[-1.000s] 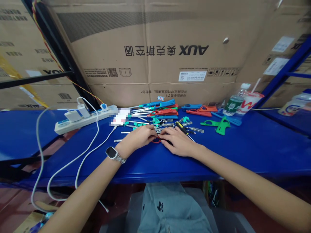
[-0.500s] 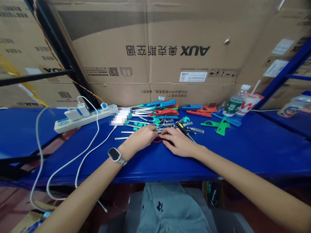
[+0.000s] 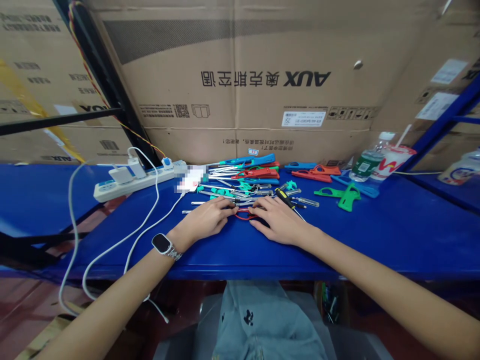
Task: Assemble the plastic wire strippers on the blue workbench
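Observation:
Between my hands on the blue table lies a red lighter casing (image 3: 244, 217) with a loop-shaped opening, partly covered by fingers. My left hand (image 3: 208, 218), wearing a watch, pinches at the left end of this casing. At its right end, my right hand (image 3: 279, 220) holds it down with bent fingers. Just behind the hands lie metal lighter tubes with teal parts (image 3: 219, 192), white wires and clear small gas tanks (image 3: 308, 202). A black-and-yellow screwdriver (image 3: 285, 198) rests beside my right hand, its shaft toward me.
Assembled red and blue long lighters (image 3: 258, 173) are piled behind. Green casings (image 3: 348, 196) and orange casings (image 3: 317, 173) lie to the right. A water bottle (image 3: 365, 162) and a cup (image 3: 393, 162) stand at the back right. A power strip (image 3: 140, 181) with white cables occupies the left.
My left hand has shifted left and a little nearer to me, uncovering more of the red casing. My right hand stays on the casing. The view has shifted slightly.

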`<state>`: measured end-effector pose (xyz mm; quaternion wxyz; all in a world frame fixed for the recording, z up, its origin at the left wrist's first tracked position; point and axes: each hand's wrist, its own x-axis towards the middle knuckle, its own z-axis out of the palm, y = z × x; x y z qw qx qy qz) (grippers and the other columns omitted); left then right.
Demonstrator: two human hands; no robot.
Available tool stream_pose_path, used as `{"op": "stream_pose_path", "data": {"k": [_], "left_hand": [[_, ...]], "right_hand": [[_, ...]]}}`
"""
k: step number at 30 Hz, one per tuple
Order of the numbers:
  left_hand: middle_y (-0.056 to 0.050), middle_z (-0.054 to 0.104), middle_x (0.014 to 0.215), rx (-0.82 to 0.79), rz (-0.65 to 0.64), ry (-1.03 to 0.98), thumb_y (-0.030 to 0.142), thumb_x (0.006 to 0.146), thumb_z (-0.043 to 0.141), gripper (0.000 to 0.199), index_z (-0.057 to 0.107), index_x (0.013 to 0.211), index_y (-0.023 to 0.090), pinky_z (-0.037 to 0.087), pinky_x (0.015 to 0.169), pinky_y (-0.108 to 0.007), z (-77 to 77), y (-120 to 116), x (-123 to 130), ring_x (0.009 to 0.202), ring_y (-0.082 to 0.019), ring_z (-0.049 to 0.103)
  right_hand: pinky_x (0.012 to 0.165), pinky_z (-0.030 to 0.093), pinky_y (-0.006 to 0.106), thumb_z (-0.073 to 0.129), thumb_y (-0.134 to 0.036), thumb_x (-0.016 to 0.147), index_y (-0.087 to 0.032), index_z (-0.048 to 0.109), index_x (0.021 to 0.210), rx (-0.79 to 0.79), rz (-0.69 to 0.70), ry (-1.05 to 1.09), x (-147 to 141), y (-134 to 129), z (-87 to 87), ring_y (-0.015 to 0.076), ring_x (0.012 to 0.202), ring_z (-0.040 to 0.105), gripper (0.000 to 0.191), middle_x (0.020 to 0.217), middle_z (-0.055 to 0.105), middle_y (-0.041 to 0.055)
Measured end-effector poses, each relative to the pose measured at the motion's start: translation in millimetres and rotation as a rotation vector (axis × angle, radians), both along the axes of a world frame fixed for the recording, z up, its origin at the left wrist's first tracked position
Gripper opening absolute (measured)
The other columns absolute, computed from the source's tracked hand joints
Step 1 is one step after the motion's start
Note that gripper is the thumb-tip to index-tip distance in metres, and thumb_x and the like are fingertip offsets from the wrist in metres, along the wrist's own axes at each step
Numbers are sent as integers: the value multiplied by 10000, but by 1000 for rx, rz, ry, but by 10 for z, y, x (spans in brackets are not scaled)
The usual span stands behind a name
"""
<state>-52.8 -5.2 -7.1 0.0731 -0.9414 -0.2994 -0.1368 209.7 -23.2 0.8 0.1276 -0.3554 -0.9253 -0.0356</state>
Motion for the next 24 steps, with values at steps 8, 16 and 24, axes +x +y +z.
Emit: {"op": "stream_pose_path", "data": {"k": [8, 16, 24], "left_hand": [[-110, 670, 1176, -81, 60, -178, 142, 986, 470, 341, 669, 1261, 178, 594, 922, -420, -13, -74, -63, 1063, -238, 660], [-98, 684, 1093, -97, 63, -196, 165, 979, 527, 247, 751, 1083, 175, 591, 862, -380, 39, -96, -123, 980, -221, 675], [-90, 669, 1055, -127, 70, -214, 194, 1029, 464, 286, 738, 1112, 187, 588, 859, -373, -24, -84, -159, 968, -209, 665]], "right_hand": [[1011, 436, 491, 445, -400, 1058, -208, 647, 1329, 1, -29, -4, -4, -19, 14, 288, 1171, 564, 389, 1264, 634, 128], [996, 442, 483, 466, -397, 1050, -207, 659, 1309, -2, -28, -3, 4, -11, -1, 290, 1177, 570, 375, 1266, 635, 120], [978, 447, 490, 479, -391, 1045, -211, 675, 1280, 5, -21, 27, 6, -21, 6, 285, 1148, 581, 355, 1231, 651, 122]]}}
